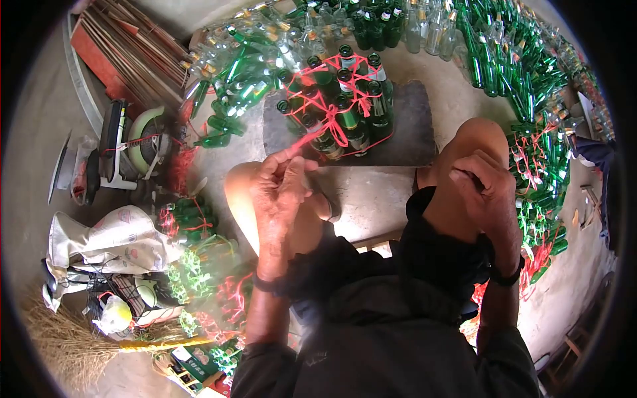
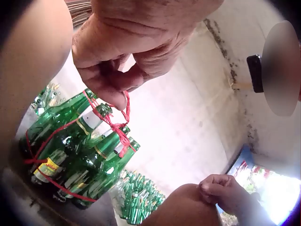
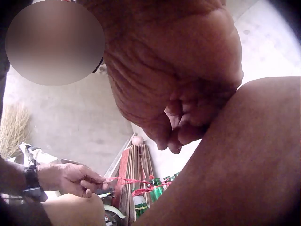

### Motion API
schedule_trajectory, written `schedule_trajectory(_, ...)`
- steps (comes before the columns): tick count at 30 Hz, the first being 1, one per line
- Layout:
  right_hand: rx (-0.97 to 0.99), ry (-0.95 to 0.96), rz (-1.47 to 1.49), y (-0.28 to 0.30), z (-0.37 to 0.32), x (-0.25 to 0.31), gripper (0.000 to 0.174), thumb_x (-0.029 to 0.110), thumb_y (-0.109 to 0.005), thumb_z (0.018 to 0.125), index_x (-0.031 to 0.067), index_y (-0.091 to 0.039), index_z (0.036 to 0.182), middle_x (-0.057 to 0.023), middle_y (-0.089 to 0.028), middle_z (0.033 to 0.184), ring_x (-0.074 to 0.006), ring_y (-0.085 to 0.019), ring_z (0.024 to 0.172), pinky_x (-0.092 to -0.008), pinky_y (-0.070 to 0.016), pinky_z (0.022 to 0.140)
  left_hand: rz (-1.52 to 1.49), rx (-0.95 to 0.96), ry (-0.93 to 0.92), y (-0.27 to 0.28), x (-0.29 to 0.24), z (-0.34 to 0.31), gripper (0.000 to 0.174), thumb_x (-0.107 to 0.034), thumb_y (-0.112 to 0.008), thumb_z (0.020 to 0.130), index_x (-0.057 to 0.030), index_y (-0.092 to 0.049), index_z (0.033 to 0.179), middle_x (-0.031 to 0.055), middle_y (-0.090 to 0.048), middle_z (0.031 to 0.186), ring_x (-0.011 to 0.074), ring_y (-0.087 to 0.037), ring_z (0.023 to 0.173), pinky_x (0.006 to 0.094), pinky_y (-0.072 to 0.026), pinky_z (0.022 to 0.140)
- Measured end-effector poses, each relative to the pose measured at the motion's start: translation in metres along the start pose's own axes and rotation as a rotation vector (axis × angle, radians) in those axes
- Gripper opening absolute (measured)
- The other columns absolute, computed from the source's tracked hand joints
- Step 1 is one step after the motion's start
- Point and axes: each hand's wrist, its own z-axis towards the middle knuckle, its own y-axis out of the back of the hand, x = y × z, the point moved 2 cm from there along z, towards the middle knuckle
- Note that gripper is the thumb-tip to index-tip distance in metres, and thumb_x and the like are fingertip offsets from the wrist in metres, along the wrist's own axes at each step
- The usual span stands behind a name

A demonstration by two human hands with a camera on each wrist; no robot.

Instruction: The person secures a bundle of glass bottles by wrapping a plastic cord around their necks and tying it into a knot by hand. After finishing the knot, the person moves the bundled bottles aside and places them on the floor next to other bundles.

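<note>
A bundle of several green glass bottles stands upright on a dark flat slab, in front of the person's knees. Red plastic twine criss-crosses between the bottle necks, with a loop and knot on the near side, and another band goes round the lower bodies. My left hand pinches a strand of this twine, which stretches from the bundle to the fingertips. On the right knee rests my right hand, its fingers loosely curled with nothing seen in them.
Loose green and clear bottles lie heaped along the back and right. At left are wooden planks, an electric fan, a white sack and a straw broom. Red twine lies over bottles at right.
</note>
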Motion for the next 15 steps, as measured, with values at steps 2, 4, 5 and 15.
schedule_trajectory(2, 0.003, 0.006, 0.001, 0.000, 0.000, 0.000, 0.005, 0.002, -0.073, 0.087, 0.0020, -0.069, 0.090, -0.0107, -0.062, 0.076, -0.0276, -0.061, 0.068, -0.0374, -0.0484, 0.065, 0.035, -0.033, -0.001, 0.007, -0.005, -0.002, 0.024, -0.012, -0.065, 0.106, 0.0022, -0.068, 0.125, 0.0101, -0.078, 0.100, 0.0061, -0.063, 0.069, 0.0218, -0.0531, 0.060)
schedule_trajectory(4, 0.003, 0.012, 0.002, 0.000, 0.000, -0.002, 0.006, 0.001, -0.073, 0.087, 0.0018, -0.068, 0.090, -0.0105, -0.062, 0.075, -0.0265, -0.060, 0.067, -0.0368, -0.0477, 0.064, 0.069, -0.064, -0.004, 0.015, -0.004, -0.002, 0.023, -0.012, -0.065, 0.105, 0.0028, -0.068, 0.123, 0.0115, -0.078, 0.100, 0.0055, -0.062, 0.068, 0.0216, -0.0533, 0.059)
schedule_trajectory(5, -0.003, 0.008, 0.017, 0.000, -0.001, -0.002, 0.006, 0.001, -0.073, 0.087, 0.0017, -0.068, 0.090, -0.0103, -0.062, 0.075, -0.0255, -0.059, 0.066, -0.0362, -0.0472, 0.063, 0.066, -0.112, -0.019, 0.020, 0.001, -0.002, 0.026, -0.012, -0.065, 0.105, 0.0036, -0.066, 0.126, 0.0121, -0.077, 0.102, 0.0081, -0.066, 0.075, 0.0218, -0.0539, 0.061)
schedule_trajectory(15, 0.084, -0.012, 0.096, 0.006, -0.002, -0.004, 0.006, -0.003, -0.071, 0.092, -0.0030, -0.067, 0.096, -0.0055, -0.058, 0.079, -0.0143, -0.052, 0.068, -0.0293, -0.0422, 0.062, 0.177, -0.257, -0.269, 0.041, -0.015, -0.012, 0.022, -0.013, -0.069, 0.104, 0.0027, -0.069, 0.119, 0.0070, -0.077, 0.096, 0.0055, -0.064, 0.075, 0.0214, -0.0515, 0.063)
